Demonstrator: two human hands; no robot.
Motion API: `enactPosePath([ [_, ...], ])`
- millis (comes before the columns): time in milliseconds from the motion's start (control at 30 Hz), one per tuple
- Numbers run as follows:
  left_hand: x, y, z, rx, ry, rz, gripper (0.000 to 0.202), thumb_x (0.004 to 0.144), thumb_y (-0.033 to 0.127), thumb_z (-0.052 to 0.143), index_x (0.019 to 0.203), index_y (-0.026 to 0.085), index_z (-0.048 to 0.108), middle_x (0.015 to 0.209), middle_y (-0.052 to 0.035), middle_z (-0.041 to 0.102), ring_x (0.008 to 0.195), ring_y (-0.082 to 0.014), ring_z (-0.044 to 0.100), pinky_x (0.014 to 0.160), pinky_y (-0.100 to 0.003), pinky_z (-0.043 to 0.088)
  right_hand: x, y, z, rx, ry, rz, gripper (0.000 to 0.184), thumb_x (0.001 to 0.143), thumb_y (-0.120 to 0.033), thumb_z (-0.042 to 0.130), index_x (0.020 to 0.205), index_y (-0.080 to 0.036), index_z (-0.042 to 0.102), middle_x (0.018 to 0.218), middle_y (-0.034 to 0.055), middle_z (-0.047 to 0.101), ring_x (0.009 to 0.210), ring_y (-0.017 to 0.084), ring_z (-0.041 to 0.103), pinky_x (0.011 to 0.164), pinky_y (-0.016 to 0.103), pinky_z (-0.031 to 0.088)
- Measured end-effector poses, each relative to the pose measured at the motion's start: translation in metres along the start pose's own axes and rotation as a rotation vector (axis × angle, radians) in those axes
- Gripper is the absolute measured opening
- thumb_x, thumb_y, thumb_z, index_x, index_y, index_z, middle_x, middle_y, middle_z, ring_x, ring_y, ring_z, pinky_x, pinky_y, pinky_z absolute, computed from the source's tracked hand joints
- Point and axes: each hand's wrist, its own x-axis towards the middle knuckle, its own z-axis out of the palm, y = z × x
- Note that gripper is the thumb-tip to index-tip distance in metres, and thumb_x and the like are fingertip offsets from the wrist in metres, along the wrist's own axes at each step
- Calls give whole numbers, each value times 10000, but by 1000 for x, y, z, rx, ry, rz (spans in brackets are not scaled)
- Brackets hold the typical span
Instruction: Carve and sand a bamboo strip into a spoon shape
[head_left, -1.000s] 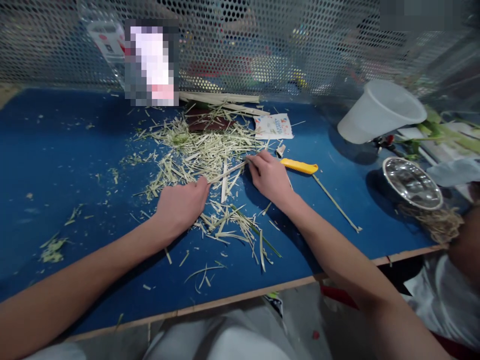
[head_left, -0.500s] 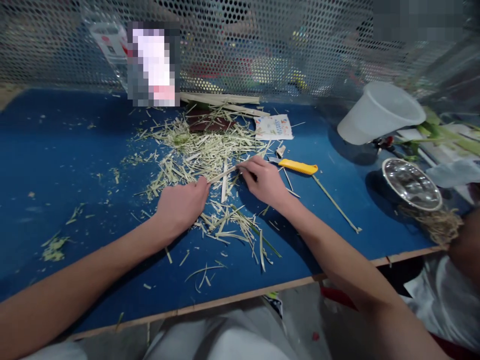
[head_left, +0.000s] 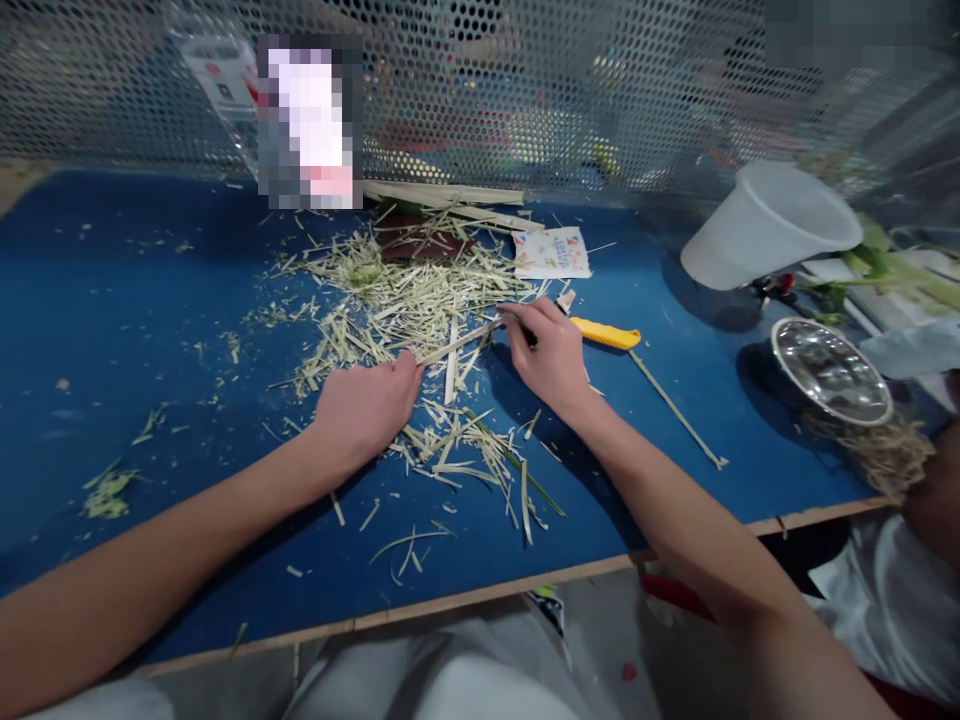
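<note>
My left hand (head_left: 369, 405) is closed around one end of a thin, pale plant strip (head_left: 459, 343). The strip slants up to the right, to the fingertips of my right hand (head_left: 547, 352), which is pinched at its far end. Whether a small tool is also between those fingers, I cannot make out. Beneath and behind the strip spreads a heap of pale green shavings (head_left: 409, 300). Just right of my right hand lies a yellow utility knife (head_left: 609, 333), its blade end hidden behind the hand.
A printed white packet (head_left: 551, 253) lies behind my hands. On the right are a tilted white plastic cup (head_left: 765, 225), a metal bowl (head_left: 831, 370) and a bundle of dry fibres (head_left: 874, 450). A clear bottle (head_left: 225, 90) leans by the perforated metal screen (head_left: 465, 90) at the back.
My right hand has slid right and slightly away along the strip, so more of the strip shows between my hands. The knife's blade is now covered. My left hand has stayed put.
</note>
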Motion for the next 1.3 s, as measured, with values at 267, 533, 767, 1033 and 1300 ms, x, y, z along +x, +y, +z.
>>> enactPosePath([
  [267,1,0,0,-5,9,-7,539,1037,397,163,1117,126,622,751,-153,736,686,-315,730,544,-309,357,-5,-4,2,37,-111,-48,311,991,-253,461,1120,-183,735,962,93,706,893,193,676,805,334,541],
  [533,1,0,-1,-4,3,-4,538,1037,395,161,1118,124,619,744,-155,733,695,-333,733,540,-314,358,-1,-5,-1,-185,-101,-50,308,979,-258,478,1060,-174,763,935,101,738,831,214,679,726,355,491],
  [767,2,0,-1,-13,-5,-12,536,1031,397,167,1118,122,620,742,-163,733,695,-317,728,538,-310,336,-1,-5,-8,-232,-20,15,281,967,-274,491,1015,-191,755,922,89,751,842,219,680,721,364,438],
  [1033,2,0,-1,-29,6,-8,547,1028,394,170,1127,113,630,718,-167,720,680,-320,723,557,-308,341,-1,-8,-1,-134,-97,-43,289,986,-275,466,1033,-229,747,942,64,740,828,196,668,720,351,462],
  [1300,0,1,-2,-9,-7,3,549,1033,392,148,1123,120,617,759,-160,739,674,-296,722,527,-300,322,7,1,-3,-373,-116,-80,307,971,-238,458,1064,-186,746,906,108,705,790,228,627,716,385,427],
])
